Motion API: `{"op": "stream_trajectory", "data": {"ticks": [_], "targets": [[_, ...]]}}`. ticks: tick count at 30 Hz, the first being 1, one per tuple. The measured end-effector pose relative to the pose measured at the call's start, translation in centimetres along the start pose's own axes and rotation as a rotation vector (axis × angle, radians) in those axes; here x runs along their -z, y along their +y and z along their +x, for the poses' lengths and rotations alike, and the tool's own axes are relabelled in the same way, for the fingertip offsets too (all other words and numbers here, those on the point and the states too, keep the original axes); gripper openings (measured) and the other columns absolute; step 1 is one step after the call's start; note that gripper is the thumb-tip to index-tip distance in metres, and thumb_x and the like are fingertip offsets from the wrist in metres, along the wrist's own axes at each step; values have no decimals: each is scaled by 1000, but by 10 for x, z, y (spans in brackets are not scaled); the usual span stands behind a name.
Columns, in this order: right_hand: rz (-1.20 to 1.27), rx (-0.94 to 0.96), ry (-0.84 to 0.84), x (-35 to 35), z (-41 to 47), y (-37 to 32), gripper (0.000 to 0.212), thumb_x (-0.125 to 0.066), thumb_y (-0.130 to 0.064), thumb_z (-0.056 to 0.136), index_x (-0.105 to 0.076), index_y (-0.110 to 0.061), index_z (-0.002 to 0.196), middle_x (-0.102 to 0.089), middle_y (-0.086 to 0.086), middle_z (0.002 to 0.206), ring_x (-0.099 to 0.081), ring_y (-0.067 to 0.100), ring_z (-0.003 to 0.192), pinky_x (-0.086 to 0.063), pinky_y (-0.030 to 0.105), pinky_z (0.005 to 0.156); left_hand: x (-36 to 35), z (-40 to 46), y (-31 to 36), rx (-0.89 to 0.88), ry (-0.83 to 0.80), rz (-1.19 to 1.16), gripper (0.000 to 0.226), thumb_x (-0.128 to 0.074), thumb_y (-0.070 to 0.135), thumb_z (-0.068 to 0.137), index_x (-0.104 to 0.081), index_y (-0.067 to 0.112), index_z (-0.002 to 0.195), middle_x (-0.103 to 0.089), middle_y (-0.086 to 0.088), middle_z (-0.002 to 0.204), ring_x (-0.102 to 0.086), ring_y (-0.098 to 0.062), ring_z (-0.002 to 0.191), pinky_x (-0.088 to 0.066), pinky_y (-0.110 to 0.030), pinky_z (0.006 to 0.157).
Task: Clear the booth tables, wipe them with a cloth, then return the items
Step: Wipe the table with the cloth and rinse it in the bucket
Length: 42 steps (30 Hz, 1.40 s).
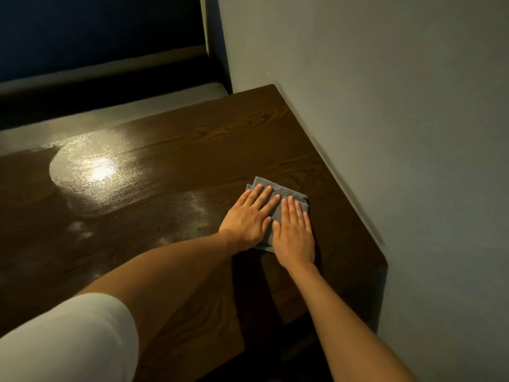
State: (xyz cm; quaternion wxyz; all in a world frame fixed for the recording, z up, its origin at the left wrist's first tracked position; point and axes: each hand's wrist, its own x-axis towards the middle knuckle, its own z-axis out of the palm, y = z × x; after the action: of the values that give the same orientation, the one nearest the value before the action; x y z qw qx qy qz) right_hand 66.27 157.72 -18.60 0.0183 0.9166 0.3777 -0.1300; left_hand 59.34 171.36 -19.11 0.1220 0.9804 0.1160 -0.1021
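With the left hand (246,217) and right hand (294,233) spread flat, the cloth (278,193) is best pressed evenly and swept from the wall (385,106) across the table (192,150).

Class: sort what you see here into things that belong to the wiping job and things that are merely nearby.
Belongs to the job: grey cloth, wooden table, left hand and right hand, both flat on the cloth.

Merely nearby: wall, booth seat.

no readable text or labels anywhere
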Motion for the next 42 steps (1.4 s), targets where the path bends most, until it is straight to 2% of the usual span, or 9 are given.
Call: {"op": "stream_trajectory", "data": {"ticks": [11,17,23,27,33,35,42], "targets": [[50,-162,-1,-35,-125,14,64,-17,-43,106,6,-14,158,4,4,167,6,17,153,5,36,123,-27,-79,73,-128,-96,-18,60,-13,45,108,12,29,160,17,1,167,24,-20,150,14,-39,123],[46,-214,-1,-46,-163,33,72,9,-48,95,2,-14,158,0,5,166,6,17,151,5,37,121,-36,-94,105,-193,-143,-23,59,-12,45,108,13,30,159,18,1,167,26,-20,150,15,-40,123],[78,-218,-3,-44,-149,47,73,11,-50,91,8,-16,155,5,5,166,8,17,151,5,36,122,-33,-79,109,-198,-142,-20,59,-12,45,108,14,29,159,17,1,167,25,-20,150,17,-38,121],[45,-210,22,-41,-121,70,70,4,-47,96,0,-13,157,-5,7,167,0,18,154,-1,38,124,-30,-49,116,-174,-119,-4,60,-13,44,108,9,27,160,13,-1,168,20,-22,153,12,-41,124],[29,-213,46,-27,-81,79,67,-7,-43,100,-6,-10,158,-10,9,167,-5,20,154,-1,37,123,-22,-9,108,-169,-85,20,60,-15,43,107,5,26,161,8,-3,169,14,-23,155,11,-40,123],[33,-208,45,-24,-68,75,62,-17,-39,105,-7,-10,158,-10,10,167,-5,21,154,-1,38,124,-18,-1,98,-163,-77,13,60,-16,43,107,5,26,161,8,-3,169,14,-22,155,11,-39,123],[45,-96,43,-12,-15,21,64,-24,-40,106,-4,-10,159,-3,9,167,-1,20,154,2,38,124,-6,3,25,-70,-37,-2,60,-17,43,107,2,26,161,5,-4,169,11,-22,155,2,-42,127]]}}
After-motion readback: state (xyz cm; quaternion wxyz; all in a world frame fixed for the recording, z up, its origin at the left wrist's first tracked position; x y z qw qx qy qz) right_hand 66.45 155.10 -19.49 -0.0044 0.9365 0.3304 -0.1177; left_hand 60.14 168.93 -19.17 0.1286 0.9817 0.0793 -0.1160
